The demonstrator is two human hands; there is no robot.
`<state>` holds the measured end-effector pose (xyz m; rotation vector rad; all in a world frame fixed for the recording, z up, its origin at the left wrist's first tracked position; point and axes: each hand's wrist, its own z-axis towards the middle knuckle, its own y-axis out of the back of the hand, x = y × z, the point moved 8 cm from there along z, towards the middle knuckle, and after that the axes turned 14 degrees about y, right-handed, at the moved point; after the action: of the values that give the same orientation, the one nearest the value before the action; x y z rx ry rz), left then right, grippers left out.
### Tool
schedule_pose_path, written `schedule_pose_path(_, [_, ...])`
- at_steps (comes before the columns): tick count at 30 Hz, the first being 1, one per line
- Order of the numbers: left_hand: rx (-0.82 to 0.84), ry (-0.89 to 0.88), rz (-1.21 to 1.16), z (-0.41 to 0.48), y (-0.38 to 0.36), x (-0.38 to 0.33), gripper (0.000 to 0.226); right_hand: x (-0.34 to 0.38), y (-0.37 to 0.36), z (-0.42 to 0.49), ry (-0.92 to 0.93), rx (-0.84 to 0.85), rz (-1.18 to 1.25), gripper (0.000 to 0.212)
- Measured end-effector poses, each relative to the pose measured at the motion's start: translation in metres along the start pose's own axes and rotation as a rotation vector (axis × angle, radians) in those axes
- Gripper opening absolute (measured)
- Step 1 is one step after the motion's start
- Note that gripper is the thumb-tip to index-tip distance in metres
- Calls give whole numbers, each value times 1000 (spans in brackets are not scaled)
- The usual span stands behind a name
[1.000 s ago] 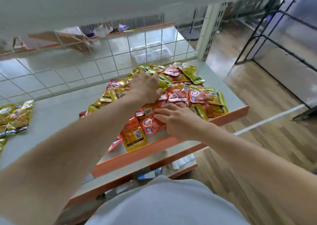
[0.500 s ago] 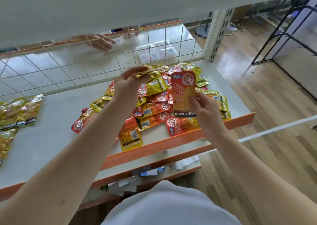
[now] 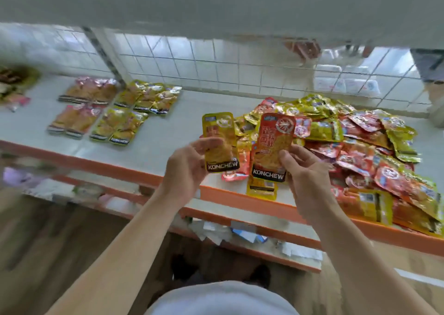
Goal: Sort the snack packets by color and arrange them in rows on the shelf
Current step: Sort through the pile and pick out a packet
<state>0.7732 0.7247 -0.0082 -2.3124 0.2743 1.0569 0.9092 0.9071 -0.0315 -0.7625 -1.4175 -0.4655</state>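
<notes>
Hands are raised side by side over the shelf's front edge in the head view, each holding one snack packet upright. The left hand (image 3: 189, 163) pinches a yellow packet (image 3: 219, 139) by its lower left part, thumb on the front and the other fingers curled behind. The right hand (image 3: 306, 170) grips a red packet (image 3: 274, 141) the same way, thumb pressed on its lower right edge. The two packets stand just beside each other without touching, and each has a black band printed KONCHEW at the bottom.

Behind them and to the right, a loose pile (image 3: 365, 146) of mixed red and yellow packets covers the right part of the white shelf (image 3: 168, 134), and some of them reach its orange front lip. Well to the left, sorted packets lie flat in short rows. The yellow rows (image 3: 141, 98) are nearer the middle, and the reddish rows (image 3: 81, 105) lie just left of them, blurred. A wire grid (image 3: 192, 67) backs the shelf. Below, a lower shelf (image 3: 300, 228) holds scattered papers (image 3: 216, 233), too blurred to read.
</notes>
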Motion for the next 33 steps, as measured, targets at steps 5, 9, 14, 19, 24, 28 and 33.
schedule_pose_path(5, [-207,-140,368,-28,55,-25,22,-6,-65,-19,-31,117,-79,32])
schedule_pose_path(9, [-248,-197,387,-48,101,-44,24,-3,-121,-39,-2,185,-121,30])
schedule_pose_path(14, [-215,-154,350,-66,163,-67,31,-15,-185,-65,8,148,-152,30])
schedule_pose_path(19, [-168,-134,419,-70,220,-83,38,-31,-245,-87,26,141,-202,26])
schedule_pose_path(24, [-100,-110,495,-62,258,-92,44,-42,-272,-97,44,57,-212,24])
schedule_pose_path(28, [-135,-202,756,-51,271,-102,50,-48,-278,-100,35,3,-225,27])
schedule_pose_path(33, [-146,-270,953,-36,260,-112,54,-48,-271,-84,40,-43,-231,29])
